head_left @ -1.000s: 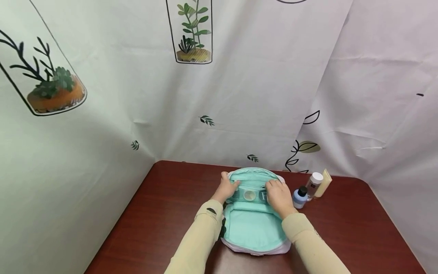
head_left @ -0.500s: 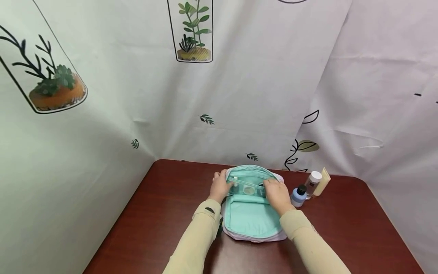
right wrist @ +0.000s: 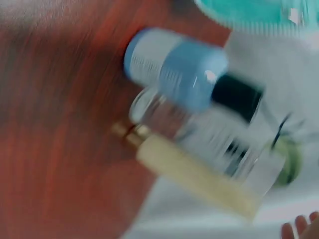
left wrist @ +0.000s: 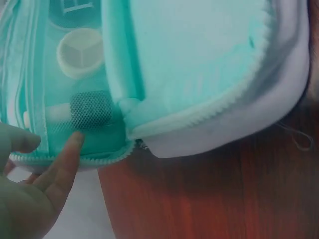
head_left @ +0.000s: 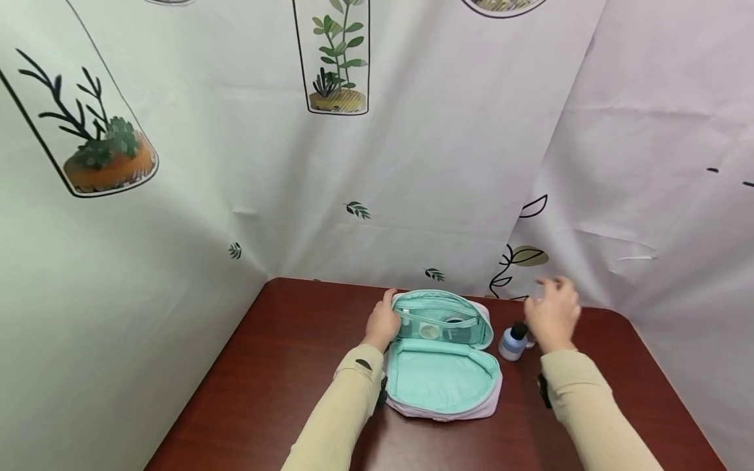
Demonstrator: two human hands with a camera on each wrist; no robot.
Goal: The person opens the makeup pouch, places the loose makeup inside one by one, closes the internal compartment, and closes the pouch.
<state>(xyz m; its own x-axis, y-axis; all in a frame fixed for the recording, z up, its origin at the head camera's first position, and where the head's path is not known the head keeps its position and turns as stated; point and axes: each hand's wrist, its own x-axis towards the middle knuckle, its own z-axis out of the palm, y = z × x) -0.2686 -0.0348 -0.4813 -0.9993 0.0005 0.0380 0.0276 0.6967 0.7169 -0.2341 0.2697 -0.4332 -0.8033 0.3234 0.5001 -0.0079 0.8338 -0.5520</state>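
Observation:
A toiletry bag (head_left: pixel 442 383), pink outside and mint green inside, lies unzipped with its lid raised. My left hand (head_left: pixel 383 322) grips the lid's left edge, some fingers inside and others behind. Behind the lid's mesh pocket (left wrist: pixel 50 137) sit a round white container (left wrist: pixel 80 52) and a slim white item (left wrist: pixel 57 113) with a dark end. To the bag's right my right hand (head_left: pixel 554 315) is raised with loosely bent fingers, holding nothing. Near it stand a blue bottle (right wrist: pixel 192 74) with a black cap, a clear bottle (right wrist: pixel 169 117) and a cream-coloured tube (right wrist: pixel 194 174).
The reddish-brown table (head_left: pixel 294 366) meets a white patterned cloth (head_left: pixel 412 163) at its back and left side. A dark lidded item (head_left: pixel 456 332) also sits in the mesh pocket, at its right end.
My right hand has let go of the lid's right side and moved right, over the bottles, hiding the clear bottle and tube from the head view. The left hand has stayed at the lid.

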